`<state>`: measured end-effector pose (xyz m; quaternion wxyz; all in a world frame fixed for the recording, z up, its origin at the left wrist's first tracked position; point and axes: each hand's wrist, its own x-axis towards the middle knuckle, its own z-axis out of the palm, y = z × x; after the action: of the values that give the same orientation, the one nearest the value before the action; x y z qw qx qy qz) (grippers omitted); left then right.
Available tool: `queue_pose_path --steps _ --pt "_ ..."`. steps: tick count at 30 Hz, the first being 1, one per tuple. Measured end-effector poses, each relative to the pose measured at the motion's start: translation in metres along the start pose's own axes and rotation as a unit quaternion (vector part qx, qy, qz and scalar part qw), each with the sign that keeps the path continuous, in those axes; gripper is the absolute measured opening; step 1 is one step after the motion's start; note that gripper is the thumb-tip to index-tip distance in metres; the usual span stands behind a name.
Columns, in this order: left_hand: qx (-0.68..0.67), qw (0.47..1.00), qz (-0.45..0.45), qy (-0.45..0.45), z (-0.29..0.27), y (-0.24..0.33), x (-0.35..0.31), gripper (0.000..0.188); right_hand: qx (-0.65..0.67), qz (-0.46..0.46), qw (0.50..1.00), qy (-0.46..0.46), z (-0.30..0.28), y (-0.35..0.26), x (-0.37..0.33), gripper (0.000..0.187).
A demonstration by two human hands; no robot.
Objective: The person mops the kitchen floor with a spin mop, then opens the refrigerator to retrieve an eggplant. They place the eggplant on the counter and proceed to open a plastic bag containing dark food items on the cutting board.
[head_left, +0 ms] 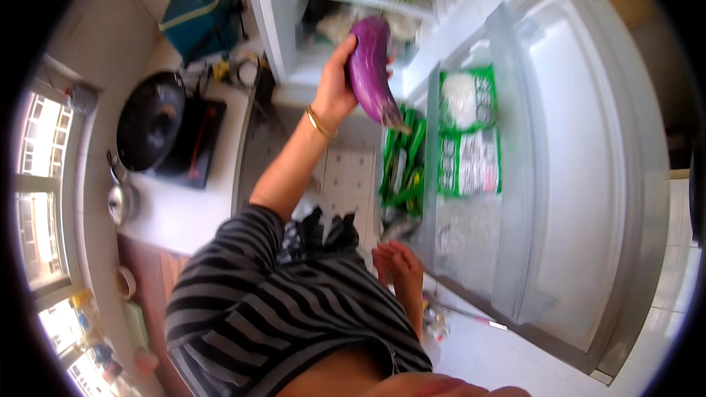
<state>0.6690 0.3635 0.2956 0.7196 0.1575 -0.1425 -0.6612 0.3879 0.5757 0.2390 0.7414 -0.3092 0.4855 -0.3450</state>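
Note:
A long purple eggplant (371,70) is gripped in my left hand (337,87), its stem end pointing down and to the right. My thumb lies along its left side and fingertips show past its right side. It is held up in front of the open fridge (301,66), whose shelves carry bagged food. My right hand (398,261) is low, close to my body and near the bottom of the fridge door (581,154). Its fingers are stretched out and nothing shows in them.
Green-and-white packages (468,162) sit in the door's clear rack, with more green packs (401,158) beside it. To the left, a black wok (151,121) stands over a cooktop (195,151) on the white counter (198,209). A teal box (198,18) is behind it, and a small pot (122,202) nearby.

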Motion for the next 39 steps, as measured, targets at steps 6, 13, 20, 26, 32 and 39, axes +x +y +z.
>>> queue_pose_path --steps 6,13,20,26,32,39 --pt "-0.044 0.992 0.031 0.111 -0.049 -0.014 -0.067 0.043 0.058 0.073 0.980 0.178 -0.058 0.033 -0.046 0.037" --pt "-0.048 0.972 0.085 0.213 -0.100 -0.011 -0.166 0.046 0.054 0.103 0.960 0.255 -0.123 0.049 -0.043 0.027" --pt "-0.027 0.948 0.168 0.268 -0.115 0.029 -0.244 0.046 -0.067 0.104 0.965 0.231 -0.116 0.041 -0.036 0.026" --pt "-0.029 0.933 0.215 0.289 -0.125 0.064 -0.279 0.046 -0.093 0.068 0.968 0.221 -0.150 0.060 -0.027 0.022" --pt "-0.033 0.923 0.202 0.327 -0.132 0.087 -0.309 0.045 -0.231 0.041 0.954 0.187 -0.111 0.060 -0.048 0.020" --pt "-0.059 0.923 0.199 0.324 -0.151 0.106 -0.343 0.046 -0.373 0.017 0.926 0.057 -0.037 0.095 -0.052 0.024"
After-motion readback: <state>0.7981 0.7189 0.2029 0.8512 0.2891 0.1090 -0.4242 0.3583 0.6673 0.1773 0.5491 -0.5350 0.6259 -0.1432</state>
